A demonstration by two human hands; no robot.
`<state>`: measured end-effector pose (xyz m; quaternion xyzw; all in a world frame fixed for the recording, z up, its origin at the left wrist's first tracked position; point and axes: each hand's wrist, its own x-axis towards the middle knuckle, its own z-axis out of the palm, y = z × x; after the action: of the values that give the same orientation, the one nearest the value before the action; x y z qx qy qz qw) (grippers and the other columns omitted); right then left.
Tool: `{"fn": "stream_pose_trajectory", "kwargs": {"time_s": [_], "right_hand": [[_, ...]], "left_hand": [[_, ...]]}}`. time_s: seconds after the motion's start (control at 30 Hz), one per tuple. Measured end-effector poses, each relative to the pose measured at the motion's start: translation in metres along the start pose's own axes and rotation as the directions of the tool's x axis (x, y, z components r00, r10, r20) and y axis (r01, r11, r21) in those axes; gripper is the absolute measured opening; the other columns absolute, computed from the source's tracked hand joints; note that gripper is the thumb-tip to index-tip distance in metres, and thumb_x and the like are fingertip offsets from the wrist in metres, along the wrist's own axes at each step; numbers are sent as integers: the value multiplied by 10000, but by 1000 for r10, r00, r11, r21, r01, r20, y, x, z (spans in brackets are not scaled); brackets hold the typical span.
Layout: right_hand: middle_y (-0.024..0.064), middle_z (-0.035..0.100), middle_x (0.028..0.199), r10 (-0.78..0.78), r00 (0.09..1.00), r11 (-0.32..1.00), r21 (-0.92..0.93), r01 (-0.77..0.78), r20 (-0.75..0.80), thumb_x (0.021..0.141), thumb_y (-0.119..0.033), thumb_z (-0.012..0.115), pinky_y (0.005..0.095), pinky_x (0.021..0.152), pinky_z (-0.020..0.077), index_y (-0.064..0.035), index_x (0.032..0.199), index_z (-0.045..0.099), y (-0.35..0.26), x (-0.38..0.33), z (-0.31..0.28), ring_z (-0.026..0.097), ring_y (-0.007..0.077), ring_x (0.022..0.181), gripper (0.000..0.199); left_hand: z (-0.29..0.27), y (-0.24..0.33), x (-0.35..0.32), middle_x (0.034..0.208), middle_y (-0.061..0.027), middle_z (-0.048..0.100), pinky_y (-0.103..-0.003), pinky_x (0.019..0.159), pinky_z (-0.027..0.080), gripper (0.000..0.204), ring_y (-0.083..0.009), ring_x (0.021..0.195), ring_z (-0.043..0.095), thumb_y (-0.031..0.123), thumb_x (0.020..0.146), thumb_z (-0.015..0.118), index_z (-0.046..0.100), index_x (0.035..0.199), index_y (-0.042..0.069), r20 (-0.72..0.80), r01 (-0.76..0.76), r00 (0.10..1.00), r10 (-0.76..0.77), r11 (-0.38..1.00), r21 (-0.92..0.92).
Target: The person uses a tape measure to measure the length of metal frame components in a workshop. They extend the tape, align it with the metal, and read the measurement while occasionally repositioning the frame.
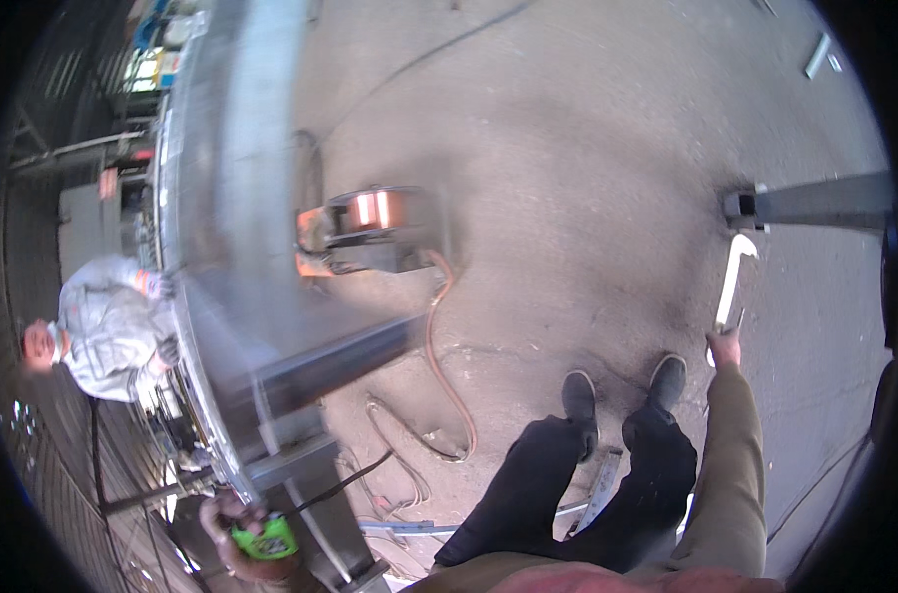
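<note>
My right hand [726,349] is closed around the near end of a long pale, glaring bar [730,287] with a bent far end. Too much light falls on it to tell its kind. The bent end lies near the open end of a dark square steel tube [819,203]. I see no left arm that is plainly mine. A brown, rounded shape [256,570] with a bright green piece [271,540] sits at the lower left; blur hides what it is.
Left of me stands a long metal bench [212,385], with a person in grey [113,321] beyond it. An orange and black machine [370,232] stands on the floor; a brown hose [431,341] winds from it. A metal strip [599,484] lies by my feet.
</note>
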<state>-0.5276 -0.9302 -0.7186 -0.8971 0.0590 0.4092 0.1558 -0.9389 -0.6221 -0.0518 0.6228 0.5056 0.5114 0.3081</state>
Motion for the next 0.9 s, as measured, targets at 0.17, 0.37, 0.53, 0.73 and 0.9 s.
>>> {"fn": "stream_pose_trajectory", "kwargs": {"time_s": [0.17,0.37,0.53,0.73,0.9], "right_hand": [[280,703,1173,-161,977,987,-33,157,-141,826,-278,675,486,969,515,20,1288,588,-13,-59,-40,667,435,1144,557],[300,715,1100,-215,977,968,-134,213,-2,789,-236,684,503,949,523,13,1201,673,-67,-183,-139,686,449,1085,481],[194,709,1021,-344,931,907,212,363,-124,796,-195,656,424,881,521,13,1194,656,-140,-354,-220,670,318,938,449],[19,546,787,-486,826,642,525,559,-286,836,-77,649,284,573,433,-33,1099,567,-265,-584,-362,530,141,645,280],[-15,495,832,-715,693,471,669,575,-91,887,-66,598,219,544,342,-48,1124,576,-382,-761,-419,436,61,637,239]], "left_hand": [[3,6,5,1017,-154,660,-385,773,549,446,-192,776,628,299,979,588,547,1279,-28,162,145,978,-130,986,-83],[24,20,27,1015,-152,685,-372,826,556,343,-201,860,667,159,1005,543,577,1269,-57,419,210,892,-169,976,-54],[34,30,43,1030,-96,669,-318,840,538,312,-157,911,659,81,994,597,599,1278,-49,475,374,828,-298,924,-72],[-8,42,30,962,-69,671,-299,767,542,409,-140,816,654,140,940,713,614,1302,-24,450,628,681,-578,777,46],[-94,61,-10,960,-106,699,-330,734,554,452,-167,775,680,183,918,722,609,1310,-13,427,739,579,-695,668,87]]}}
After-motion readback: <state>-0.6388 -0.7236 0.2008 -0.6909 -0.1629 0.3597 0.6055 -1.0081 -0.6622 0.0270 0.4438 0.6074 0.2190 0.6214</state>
